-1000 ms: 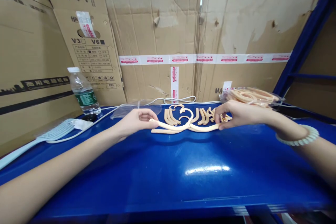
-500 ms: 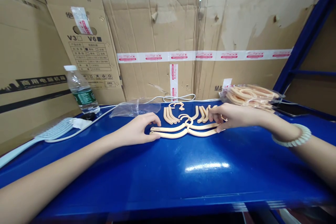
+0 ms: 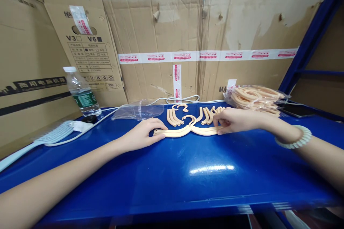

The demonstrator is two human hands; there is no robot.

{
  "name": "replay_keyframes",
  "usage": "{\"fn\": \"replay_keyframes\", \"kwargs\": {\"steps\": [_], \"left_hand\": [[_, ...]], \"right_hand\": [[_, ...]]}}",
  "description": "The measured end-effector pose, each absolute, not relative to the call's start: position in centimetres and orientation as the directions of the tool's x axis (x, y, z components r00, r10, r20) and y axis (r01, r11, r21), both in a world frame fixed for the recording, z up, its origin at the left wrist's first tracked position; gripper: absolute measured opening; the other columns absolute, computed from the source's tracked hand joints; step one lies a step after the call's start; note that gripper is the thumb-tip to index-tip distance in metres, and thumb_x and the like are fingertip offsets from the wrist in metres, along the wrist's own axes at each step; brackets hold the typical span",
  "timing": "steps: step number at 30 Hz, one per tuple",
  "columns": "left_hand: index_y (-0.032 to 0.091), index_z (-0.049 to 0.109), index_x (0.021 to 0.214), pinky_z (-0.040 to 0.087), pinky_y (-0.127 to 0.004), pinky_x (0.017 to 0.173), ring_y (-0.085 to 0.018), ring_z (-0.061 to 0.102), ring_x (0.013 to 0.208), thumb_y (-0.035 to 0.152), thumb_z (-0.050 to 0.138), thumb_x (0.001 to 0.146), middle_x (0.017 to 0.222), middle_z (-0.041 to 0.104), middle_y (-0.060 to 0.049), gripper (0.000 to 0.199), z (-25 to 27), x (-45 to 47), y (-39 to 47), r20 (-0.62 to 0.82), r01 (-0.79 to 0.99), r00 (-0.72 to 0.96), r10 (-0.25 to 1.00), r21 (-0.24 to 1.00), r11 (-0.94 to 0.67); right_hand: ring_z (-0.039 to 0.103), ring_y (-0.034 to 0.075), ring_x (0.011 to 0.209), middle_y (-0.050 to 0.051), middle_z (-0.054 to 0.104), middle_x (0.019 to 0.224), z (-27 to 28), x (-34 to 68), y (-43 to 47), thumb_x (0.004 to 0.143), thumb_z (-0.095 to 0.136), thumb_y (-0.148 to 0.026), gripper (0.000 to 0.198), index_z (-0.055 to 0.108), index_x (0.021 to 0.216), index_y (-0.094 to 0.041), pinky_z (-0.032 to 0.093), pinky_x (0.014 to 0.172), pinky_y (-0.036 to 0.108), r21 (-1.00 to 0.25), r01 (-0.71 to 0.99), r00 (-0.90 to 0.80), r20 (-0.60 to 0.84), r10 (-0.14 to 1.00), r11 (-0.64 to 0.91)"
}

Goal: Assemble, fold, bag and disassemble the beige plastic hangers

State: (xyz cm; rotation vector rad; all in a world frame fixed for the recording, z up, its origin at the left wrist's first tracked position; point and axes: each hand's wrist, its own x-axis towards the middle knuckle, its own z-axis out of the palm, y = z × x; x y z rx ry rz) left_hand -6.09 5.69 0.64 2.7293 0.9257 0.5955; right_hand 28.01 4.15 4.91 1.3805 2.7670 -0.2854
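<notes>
Two beige clothes hangers (image 3: 177,133) lie pressed side by side on the blue table, their hooks pointing away from me. My left hand (image 3: 143,133) pinches their left ends between thumb and fingers. At the right ends, my right hand (image 3: 238,121) has its thumb and fingers closed around the arms. Just beyond the hangers lie loose curved hanger arms (image 3: 173,117) on the left and more curved arms (image 3: 206,115) on the right. Small hook pieces (image 3: 180,107) lie behind them. The right hand partly covers the right-hand group.
A bag of beige hangers (image 3: 254,98) sits at the back right beside a dark phone (image 3: 298,110). To the left are a clear plastic bag (image 3: 138,111), a water bottle (image 3: 83,93), a white cable and a light-blue brush (image 3: 55,134). Cardboard (image 3: 161,35) walls the back.
Both hands have squeezed the two hangers together, closing the gap between them. My right hand has shifted slightly left.
</notes>
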Motion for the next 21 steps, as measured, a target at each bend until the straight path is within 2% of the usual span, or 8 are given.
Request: {"fn": "replay_keyframes", "kwargs": {"steps": [11, 16, 21], "left_hand": [[0.017, 0.067, 0.104, 0.047, -0.033, 0.088, -0.021, 0.062, 0.097, 0.030, 0.052, 0.090, 0.105, 0.068, -0.008, 0.025, 0.31, -5.80, 5.52, 0.344, 0.560, 0.698, 0.628, 0.283, -0.778], [0.019, 0.066, 0.101, 0.047, -0.033, 0.086, -0.021, 0.061, 0.095, 0.028, 0.052, 0.087, 0.102, 0.067, -0.007, 0.022, -0.04, -5.73, 5.50, 0.369, 0.574, 0.686, 0.627, 0.254, -0.778], [0.019, 0.062, 0.102, 0.048, -0.034, 0.084, -0.022, 0.062, 0.093, 0.025, 0.055, 0.080, 0.103, 0.068, -0.006, 0.023, -0.31, -5.71, 5.48, 0.382, 0.611, 0.641, 0.666, 0.270, -0.744]], "right_hand": [[0.051, 0.017, 0.060, 0.002, 0.057, 0.070, 4.94, 27.96, 4.19, 0.080, 0.058, -0.039, 0.024, 0.064, 0.084, -0.016, 0.035, 0.053, 0.026, -0.135, 0.810, -0.585, -0.117, 0.803, 0.570], [0.053, 0.017, 0.062, 0.003, 0.058, 0.070, 5.02, 27.97, 4.31, 0.079, 0.059, -0.041, 0.026, 0.066, 0.084, -0.016, 0.036, 0.055, 0.027, -0.173, 0.799, -0.598, -0.119, 0.793, 0.576], [0.055, 0.019, 0.064, 0.004, 0.059, 0.074, 5.52, 28.81, 4.53, 0.080, 0.058, -0.049, 0.039, 0.068, 0.096, -0.015, 0.038, 0.056, 0.028, -0.204, 0.800, -0.594, -0.132, 0.794, 0.564]]}}
